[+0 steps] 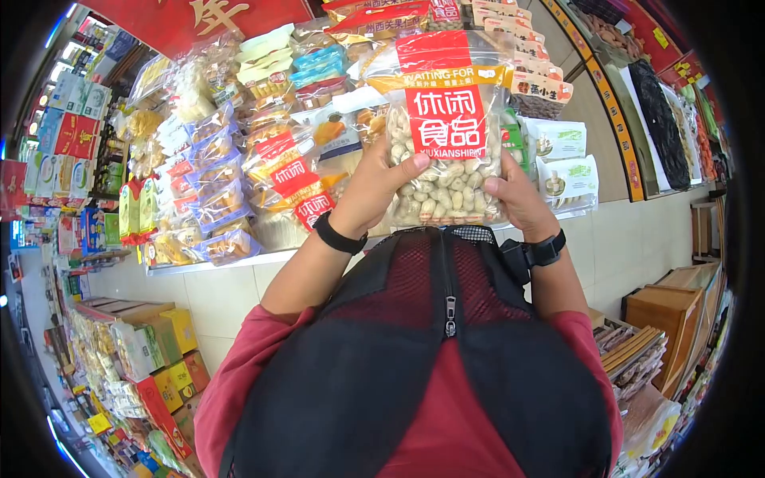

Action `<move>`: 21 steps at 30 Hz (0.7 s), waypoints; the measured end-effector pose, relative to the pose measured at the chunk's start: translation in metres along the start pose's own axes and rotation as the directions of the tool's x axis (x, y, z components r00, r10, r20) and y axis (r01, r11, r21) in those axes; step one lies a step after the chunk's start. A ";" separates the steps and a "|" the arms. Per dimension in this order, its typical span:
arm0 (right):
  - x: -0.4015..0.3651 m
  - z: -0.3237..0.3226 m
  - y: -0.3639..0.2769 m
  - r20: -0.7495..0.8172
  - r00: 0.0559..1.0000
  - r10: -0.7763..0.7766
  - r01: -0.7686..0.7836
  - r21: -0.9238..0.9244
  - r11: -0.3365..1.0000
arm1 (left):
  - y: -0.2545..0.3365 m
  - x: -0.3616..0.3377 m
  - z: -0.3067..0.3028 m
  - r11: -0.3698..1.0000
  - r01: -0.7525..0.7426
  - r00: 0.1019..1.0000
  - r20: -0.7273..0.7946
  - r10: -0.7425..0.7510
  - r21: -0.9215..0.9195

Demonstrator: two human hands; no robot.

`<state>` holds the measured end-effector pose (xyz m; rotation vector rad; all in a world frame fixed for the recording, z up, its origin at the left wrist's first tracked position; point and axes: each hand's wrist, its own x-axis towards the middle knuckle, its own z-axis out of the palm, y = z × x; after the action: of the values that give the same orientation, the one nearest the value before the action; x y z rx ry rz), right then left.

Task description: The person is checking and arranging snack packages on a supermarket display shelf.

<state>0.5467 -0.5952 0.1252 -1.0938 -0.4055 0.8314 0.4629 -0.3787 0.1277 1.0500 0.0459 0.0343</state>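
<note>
Between my two hands is a clear bag of nuts in pale shells (452,193), held upright above the near side of the display, its red label facing me. My left hand (373,185) grips the bag's left side, thumb across the front. On the right edge, my right hand (522,199) holds it the same way. The fingers behind the bag are hidden. Left of the bag lie snack bags with red and orange labels (288,177). To its right are white and green packets (567,179).
Packaged snacks cover the display table, whose white front edge (207,267) runs before me. Purple-edged packets (213,199) stand in a row at left. Stacked yellow boxes (177,331) sit lower left. A wooden cabinet (665,319) stands lower right. A red sign (199,20) hangs at the back.
</note>
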 end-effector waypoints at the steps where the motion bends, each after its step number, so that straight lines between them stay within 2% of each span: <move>1: 0.000 0.001 0.001 0.004 1.000 0.005 -0.005 0.003 1.000 | 0.000 -0.001 -0.001 1.000 -0.011 1.000 0.000 0.011 0.014; 3: 0.001 0.001 0.002 0.009 1.000 0.020 -0.021 0.031 0.999 | -0.001 -0.003 -0.003 0.999 -0.020 1.000 -0.007 0.020 0.029; 5: 0.003 0.002 0.004 0.006 0.999 0.037 -0.037 0.011 0.999 | -0.001 -0.006 -0.007 0.998 0.060 0.998 -0.012 -0.060 0.016; 9: 0.004 0.003 0.006 -0.009 0.999 0.038 -0.038 -0.024 0.999 | -0.002 -0.007 -0.004 0.999 0.043 0.999 -0.011 -0.044 -0.014; 12: 0.002 0.005 0.008 -0.053 0.998 0.016 -0.015 0.023 1.000 | -0.007 -0.007 -0.009 0.998 0.033 0.999 -0.008 -0.033 0.050; 15: -0.001 0.003 0.008 -0.076 0.997 0.021 -0.019 0.024 1.000 | -0.011 -0.008 -0.015 0.993 0.121 0.990 -0.068 -0.120 0.005; 19: -0.004 -0.003 0.010 -0.083 0.996 0.041 -0.040 0.004 0.999 | -0.017 -0.007 -0.019 0.986 0.146 0.987 -0.076 -0.141 0.078; 21: -0.004 -0.004 0.011 -0.078 0.997 0.004 -0.003 0.005 1.000 | -0.017 -0.007 -0.019 0.981 0.149 0.986 -0.089 -0.138 0.123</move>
<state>0.5425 -0.5984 0.1142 -1.1190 -0.3357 0.7895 0.4550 -0.3711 0.1035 1.1722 0.1987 -0.0583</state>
